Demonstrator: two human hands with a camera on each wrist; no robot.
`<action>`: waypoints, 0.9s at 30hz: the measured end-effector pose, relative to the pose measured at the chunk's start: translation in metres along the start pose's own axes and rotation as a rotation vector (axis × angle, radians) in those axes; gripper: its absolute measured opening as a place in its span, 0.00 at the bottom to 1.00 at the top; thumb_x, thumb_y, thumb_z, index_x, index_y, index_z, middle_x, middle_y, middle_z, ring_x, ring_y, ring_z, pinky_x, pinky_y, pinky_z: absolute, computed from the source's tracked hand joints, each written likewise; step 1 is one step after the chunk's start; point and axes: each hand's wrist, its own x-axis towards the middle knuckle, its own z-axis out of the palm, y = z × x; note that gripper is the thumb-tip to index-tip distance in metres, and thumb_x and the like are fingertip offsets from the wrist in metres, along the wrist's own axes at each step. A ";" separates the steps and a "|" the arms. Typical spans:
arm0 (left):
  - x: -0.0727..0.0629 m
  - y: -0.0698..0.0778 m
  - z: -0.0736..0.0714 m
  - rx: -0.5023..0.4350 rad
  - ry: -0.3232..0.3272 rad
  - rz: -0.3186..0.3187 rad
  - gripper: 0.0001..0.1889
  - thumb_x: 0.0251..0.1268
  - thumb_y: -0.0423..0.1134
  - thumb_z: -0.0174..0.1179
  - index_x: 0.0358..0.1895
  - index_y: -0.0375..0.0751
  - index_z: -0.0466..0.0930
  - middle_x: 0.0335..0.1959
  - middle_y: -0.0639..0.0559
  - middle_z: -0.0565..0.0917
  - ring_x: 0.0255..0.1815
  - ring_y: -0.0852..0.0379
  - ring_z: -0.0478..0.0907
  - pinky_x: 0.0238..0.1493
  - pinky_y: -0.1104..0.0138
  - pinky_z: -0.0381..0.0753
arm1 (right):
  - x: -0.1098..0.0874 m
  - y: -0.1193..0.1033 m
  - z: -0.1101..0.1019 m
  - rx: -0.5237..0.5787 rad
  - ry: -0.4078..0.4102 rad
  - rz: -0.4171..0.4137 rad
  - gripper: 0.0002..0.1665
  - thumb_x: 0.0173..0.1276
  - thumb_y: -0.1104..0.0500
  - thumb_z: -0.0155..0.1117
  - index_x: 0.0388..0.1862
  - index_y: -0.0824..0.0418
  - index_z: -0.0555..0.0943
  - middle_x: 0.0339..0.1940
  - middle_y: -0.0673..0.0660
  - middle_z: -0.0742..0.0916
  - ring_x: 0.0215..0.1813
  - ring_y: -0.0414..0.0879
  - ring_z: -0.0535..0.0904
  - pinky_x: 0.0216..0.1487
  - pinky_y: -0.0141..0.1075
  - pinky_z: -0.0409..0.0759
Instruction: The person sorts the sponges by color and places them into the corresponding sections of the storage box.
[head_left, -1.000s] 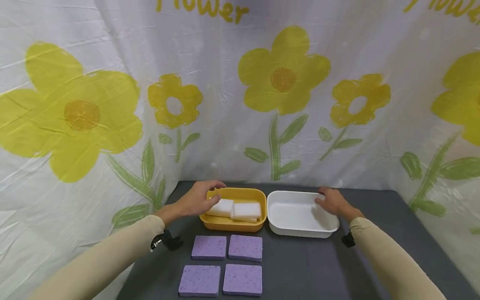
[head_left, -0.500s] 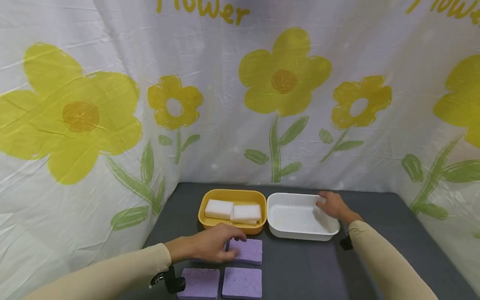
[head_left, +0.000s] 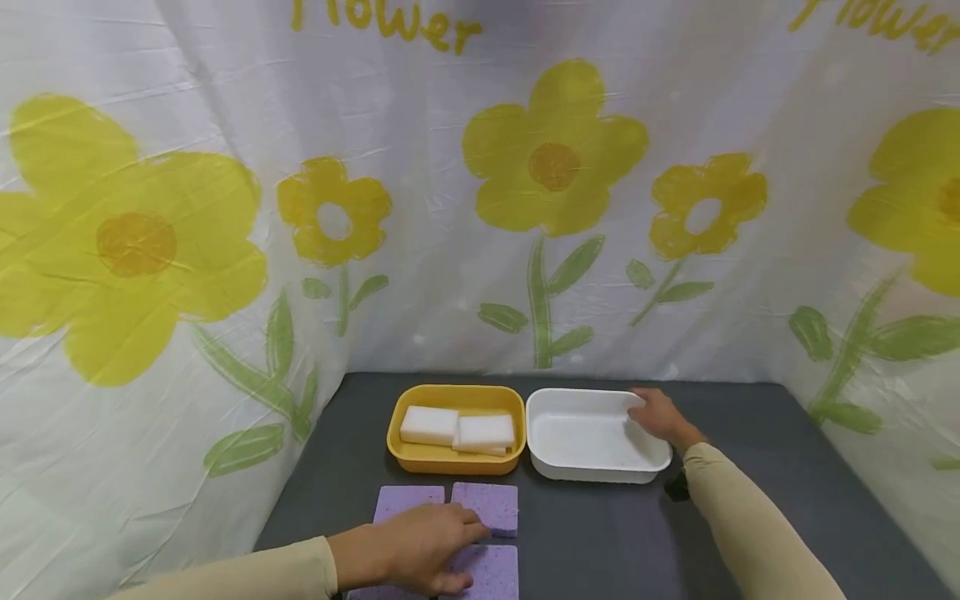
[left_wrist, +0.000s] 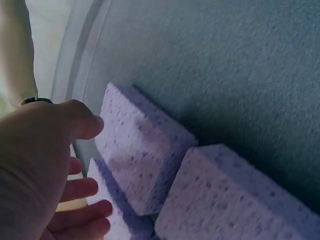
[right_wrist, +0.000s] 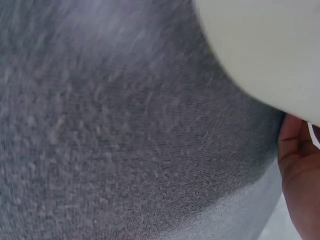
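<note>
My left hand (head_left: 420, 542) is low over a group of purple speckled sponges laid out in two rows. Its fingers are spread, with the thumb beside the near right sponge (head_left: 497, 573) and fingertips toward the far right sponge (head_left: 487, 507). The far left sponge (head_left: 405, 500) is partly covered by the hand. In the left wrist view, thumb and fingers stand apart at the edge of one purple sponge (left_wrist: 137, 147). With my right hand (head_left: 660, 415) I grip the back right rim of an empty white plastic tray (head_left: 588, 433), thumb inside, other fingers behind the wall.
Left of the white tray, close against it, stands a yellow tray (head_left: 450, 464) holding several white foam sponges (head_left: 429, 423). Both rest on a dark grey tabletop (head_left: 592, 542). A white curtain (head_left: 435, 317) with yellow flowers encloses the table at the back and sides.
My left hand has come from above the yellow tray down toward me, over the purple sponges. My right hand keeps its hold on the white tray. The head view has shifted slightly.
</note>
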 end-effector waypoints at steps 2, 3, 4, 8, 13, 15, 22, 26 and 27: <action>-0.001 0.002 0.005 0.013 -0.002 -0.007 0.24 0.67 0.57 0.75 0.58 0.48 0.85 0.48 0.60 0.87 0.47 0.69 0.83 0.46 0.74 0.84 | 0.002 -0.002 0.002 0.001 0.000 0.020 0.32 0.79 0.64 0.58 0.76 0.82 0.71 0.74 0.82 0.77 0.74 0.78 0.75 0.73 0.67 0.76; -0.001 0.002 0.007 0.008 -0.010 -0.012 0.24 0.66 0.58 0.76 0.57 0.48 0.85 0.48 0.60 0.87 0.47 0.69 0.83 0.46 0.74 0.84 | 0.003 -0.002 0.003 -0.003 0.000 0.028 0.33 0.80 0.63 0.58 0.76 0.81 0.71 0.75 0.82 0.76 0.75 0.78 0.74 0.74 0.67 0.75; -0.001 0.002 0.009 -0.004 -0.022 -0.019 0.25 0.66 0.58 0.76 0.58 0.49 0.85 0.48 0.60 0.87 0.47 0.69 0.83 0.46 0.74 0.84 | 0.004 -0.003 0.003 -0.005 0.001 0.035 0.33 0.80 0.63 0.57 0.76 0.82 0.71 0.75 0.82 0.76 0.76 0.78 0.73 0.74 0.68 0.75; -0.001 0.002 0.016 -0.082 -0.103 -0.047 0.26 0.69 0.58 0.75 0.63 0.49 0.85 0.54 0.59 0.89 0.54 0.67 0.84 0.54 0.71 0.87 | 0.003 -0.001 0.006 -0.012 0.001 0.057 0.33 0.80 0.62 0.57 0.76 0.82 0.71 0.75 0.82 0.76 0.75 0.78 0.73 0.74 0.67 0.75; 0.000 0.000 0.019 -0.095 -0.125 -0.069 0.27 0.69 0.56 0.77 0.66 0.49 0.85 0.57 0.58 0.89 0.57 0.65 0.84 0.57 0.69 0.87 | 0.001 0.000 0.005 -0.025 0.021 0.060 0.33 0.80 0.62 0.57 0.76 0.81 0.71 0.75 0.82 0.76 0.76 0.78 0.73 0.75 0.67 0.74; 0.000 0.000 0.019 -0.089 -0.115 -0.070 0.28 0.68 0.56 0.78 0.66 0.49 0.85 0.56 0.58 0.89 0.56 0.66 0.84 0.56 0.70 0.87 | 0.000 -0.001 0.004 -0.036 0.026 0.063 0.33 0.80 0.61 0.57 0.77 0.80 0.71 0.76 0.82 0.75 0.77 0.78 0.71 0.76 0.67 0.73; 0.001 0.001 0.021 -0.121 -0.135 -0.066 0.28 0.71 0.57 0.75 0.68 0.49 0.84 0.57 0.58 0.89 0.55 0.66 0.84 0.54 0.70 0.88 | -0.001 -0.005 0.004 -0.068 0.023 0.068 0.33 0.77 0.65 0.57 0.77 0.81 0.70 0.75 0.82 0.76 0.76 0.78 0.73 0.76 0.67 0.73; 0.000 0.000 0.024 -0.115 -0.138 -0.058 0.28 0.72 0.58 0.73 0.68 0.48 0.84 0.58 0.57 0.89 0.55 0.65 0.84 0.54 0.69 0.88 | -0.002 -0.004 0.006 -0.077 0.017 0.052 0.33 0.76 0.67 0.55 0.77 0.81 0.69 0.75 0.82 0.76 0.76 0.77 0.74 0.76 0.66 0.74; -0.001 0.000 0.025 -0.113 -0.135 -0.054 0.28 0.72 0.58 0.73 0.68 0.48 0.84 0.58 0.57 0.88 0.55 0.65 0.84 0.54 0.69 0.88 | -0.002 -0.004 0.005 -0.080 0.014 0.046 0.33 0.75 0.67 0.54 0.77 0.82 0.69 0.75 0.82 0.76 0.76 0.77 0.73 0.76 0.66 0.74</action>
